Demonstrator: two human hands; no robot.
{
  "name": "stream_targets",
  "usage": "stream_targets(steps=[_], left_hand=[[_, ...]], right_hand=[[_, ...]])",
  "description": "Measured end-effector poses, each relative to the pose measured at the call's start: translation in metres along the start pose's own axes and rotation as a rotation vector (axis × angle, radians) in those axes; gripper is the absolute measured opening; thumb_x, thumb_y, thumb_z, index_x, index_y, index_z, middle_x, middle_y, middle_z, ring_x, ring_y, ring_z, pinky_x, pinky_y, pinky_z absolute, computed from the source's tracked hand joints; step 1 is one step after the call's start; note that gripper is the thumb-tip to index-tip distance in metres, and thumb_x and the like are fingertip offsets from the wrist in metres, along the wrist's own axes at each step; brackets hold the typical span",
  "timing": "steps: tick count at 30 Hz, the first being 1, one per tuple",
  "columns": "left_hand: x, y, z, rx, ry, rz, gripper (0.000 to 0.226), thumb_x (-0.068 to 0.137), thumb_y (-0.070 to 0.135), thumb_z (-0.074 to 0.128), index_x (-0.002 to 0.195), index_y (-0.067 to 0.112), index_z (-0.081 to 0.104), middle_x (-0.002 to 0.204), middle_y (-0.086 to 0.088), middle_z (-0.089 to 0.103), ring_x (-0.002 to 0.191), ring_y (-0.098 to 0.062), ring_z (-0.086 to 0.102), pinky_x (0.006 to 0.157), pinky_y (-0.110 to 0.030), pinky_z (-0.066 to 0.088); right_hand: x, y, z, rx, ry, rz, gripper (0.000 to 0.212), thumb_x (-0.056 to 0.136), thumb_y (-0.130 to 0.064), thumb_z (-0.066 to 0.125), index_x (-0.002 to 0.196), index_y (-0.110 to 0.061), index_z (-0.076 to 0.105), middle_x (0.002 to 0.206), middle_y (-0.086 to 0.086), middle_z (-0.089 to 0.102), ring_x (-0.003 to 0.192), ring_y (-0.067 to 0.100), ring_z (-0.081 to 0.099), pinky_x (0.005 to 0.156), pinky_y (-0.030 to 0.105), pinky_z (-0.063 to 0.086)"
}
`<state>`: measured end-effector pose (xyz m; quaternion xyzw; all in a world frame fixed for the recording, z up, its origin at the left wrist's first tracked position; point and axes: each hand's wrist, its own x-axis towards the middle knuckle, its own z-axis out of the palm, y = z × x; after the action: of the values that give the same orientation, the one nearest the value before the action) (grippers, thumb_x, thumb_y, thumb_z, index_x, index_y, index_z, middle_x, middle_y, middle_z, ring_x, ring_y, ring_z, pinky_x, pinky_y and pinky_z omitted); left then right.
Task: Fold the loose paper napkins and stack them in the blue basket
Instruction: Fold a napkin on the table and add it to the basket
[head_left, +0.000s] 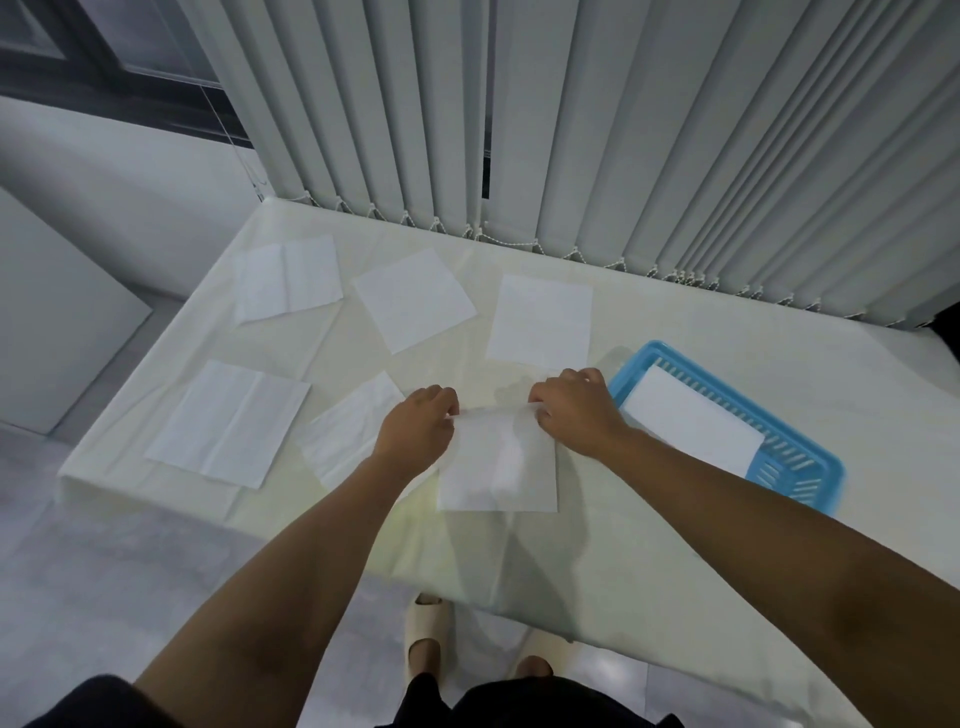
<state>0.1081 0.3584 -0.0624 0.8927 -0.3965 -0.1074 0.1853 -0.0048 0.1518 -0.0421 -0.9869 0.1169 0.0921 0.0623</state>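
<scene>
Hands pinching napkin (497, 462) far edge – left hand (418, 426), right hand (574, 410) – beside blue basket (810, 483) holding one folded napkin (693, 423).

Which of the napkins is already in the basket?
The folded napkin lying inside the blue basket at right. The rest lie on the table, one held by both hands.

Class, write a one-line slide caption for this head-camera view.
Both hands, left and right, pinch a napkin's far edge beside the blue basket holding a folded napkin.
</scene>
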Motion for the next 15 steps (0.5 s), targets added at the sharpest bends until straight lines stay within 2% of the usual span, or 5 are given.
stream_targets(steps=[4, 10, 15], left_hand=[[-0.020, -0.002, 0.005, 0.039, -0.024, 0.127, 0.013, 0.077, 0.006, 0.059, 0.090, 0.010, 0.059, 0.091, -0.003, 0.062, 0.086, -0.025, 0.056, 0.060, -0.029, 0.039], [-0.050, -0.007, 0.016, 0.090, -0.126, 0.209, 0.015, 0.068, 0.014, 0.056, 0.083, 0.012, 0.058, 0.093, -0.002, 0.062, 0.083, -0.026, 0.057, 0.064, -0.028, 0.035], [-0.067, -0.014, 0.024, 0.121, -0.166, 0.215, 0.015, 0.067, 0.021, 0.056, 0.081, 0.015, 0.058, 0.090, 0.001, 0.061, 0.078, -0.024, 0.058, 0.064, -0.027, 0.039]], right_hand=[[-0.034, -0.008, 0.019, -0.128, 0.186, -0.096, 0.008, 0.086, -0.021, 0.054, 0.082, -0.020, 0.061, 0.081, -0.002, 0.068, 0.082, 0.023, 0.059, 0.086, 0.040, 0.038], [-0.070, -0.019, 0.047, -0.135, 0.185, -0.158, 0.005, 0.076, -0.027, 0.067, 0.078, -0.023, 0.064, 0.082, -0.004, 0.068, 0.079, 0.020, 0.062, 0.083, 0.041, 0.046], [-0.086, -0.023, 0.059, -0.139, 0.132, -0.187, 0.009, 0.078, -0.032, 0.063, 0.081, -0.024, 0.066, 0.087, -0.004, 0.068, 0.082, 0.019, 0.062, 0.085, 0.040, 0.046]])
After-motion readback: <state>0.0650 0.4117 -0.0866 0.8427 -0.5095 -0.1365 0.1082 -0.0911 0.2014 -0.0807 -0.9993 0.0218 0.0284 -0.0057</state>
